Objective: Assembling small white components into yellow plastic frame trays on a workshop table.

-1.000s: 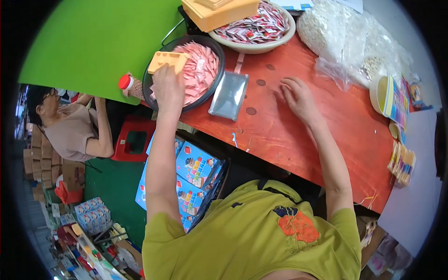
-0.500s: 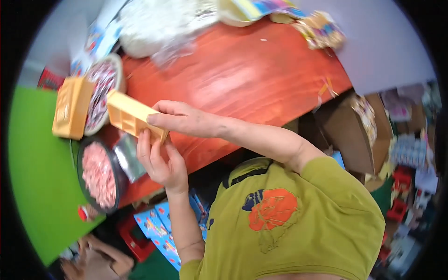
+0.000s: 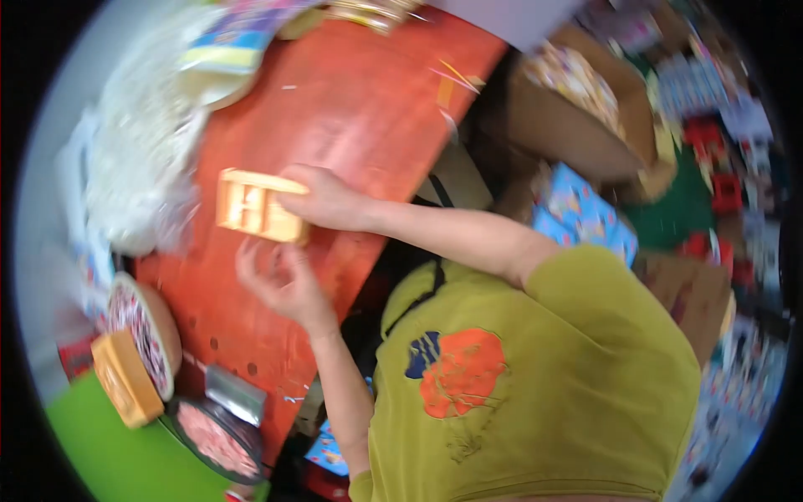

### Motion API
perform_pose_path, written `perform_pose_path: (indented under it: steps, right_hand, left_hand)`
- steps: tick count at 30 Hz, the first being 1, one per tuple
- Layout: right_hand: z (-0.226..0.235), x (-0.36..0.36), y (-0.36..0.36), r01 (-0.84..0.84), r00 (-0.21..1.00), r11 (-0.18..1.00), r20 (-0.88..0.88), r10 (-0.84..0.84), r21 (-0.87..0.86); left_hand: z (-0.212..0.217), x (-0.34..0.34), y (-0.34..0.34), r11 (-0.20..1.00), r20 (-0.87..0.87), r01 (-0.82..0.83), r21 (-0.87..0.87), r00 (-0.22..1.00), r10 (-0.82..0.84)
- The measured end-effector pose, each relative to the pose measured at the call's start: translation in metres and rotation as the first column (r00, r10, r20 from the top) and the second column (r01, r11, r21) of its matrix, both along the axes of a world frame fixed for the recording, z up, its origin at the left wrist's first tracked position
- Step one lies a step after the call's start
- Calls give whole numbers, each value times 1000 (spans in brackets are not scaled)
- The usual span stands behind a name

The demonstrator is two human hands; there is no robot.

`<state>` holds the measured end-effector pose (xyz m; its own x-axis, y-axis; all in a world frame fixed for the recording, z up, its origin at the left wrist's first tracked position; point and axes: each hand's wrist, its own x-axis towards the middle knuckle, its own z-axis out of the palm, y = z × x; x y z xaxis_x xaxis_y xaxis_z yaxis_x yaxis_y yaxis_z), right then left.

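Above the red tabletop (image 3: pixel 335 100), my right hand (image 3: pixel 326 199) grips a yellow-orange plastic tray (image 3: pixel 242 205) by its right end. Divided compartments show on the tray's face. My left hand (image 3: pixel 284 280) is just below the tray's lower edge, with fingers apart and curved; blur hides whether a fingertip touches it. A similar orange plastic piece (image 3: pixel 125 378) lies at the lower left, beside a pale bowl (image 3: pixel 173 335) of small wrapped pieces. Near it stands a dark bowl (image 3: pixel 255 439) holding pink pieces.
A silvery flat box (image 3: pixel 236 395) rests by the dark bowl. A large clear bag of white material (image 3: pixel 142 151) and a colourful package (image 3: pixel 238 42) line the table's far left. Beyond the right edge are a cardboard box (image 3: pixel 569 121) and blue patterned packets (image 3: pixel 581 213). A green surface (image 3: pixel 109 452) adjoins at lower left.
The view has swung, so the table and bowls sit lower and further left. My left hand's fingers have come off the tray's compartments; my right hand keeps hold and has turned it.
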<state>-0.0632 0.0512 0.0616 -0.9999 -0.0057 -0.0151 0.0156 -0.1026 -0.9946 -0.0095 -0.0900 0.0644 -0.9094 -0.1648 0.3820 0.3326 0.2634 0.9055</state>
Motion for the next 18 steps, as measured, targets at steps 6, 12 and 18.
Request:
perform_pose_path:
  steps: [6, 12, 18]
  right_hand:
    - [-19, 11, -22, -173, 962, 708, 38, 271, -685]
    - [-10, 34, -5, -147, 964, 889, 140, 228, -433]
    - [-5, 35, -12, -71, 938, 972, -317, 142, 225]
  left_hand:
    - [7, -21, -18, 587, 224, 135, 798, 838, -497]
    - [19, -57, -29, 795, 383, 164, 584, 807, -449]
    - [19, -65, -3, 857, 391, 159, 490, 839, -379]
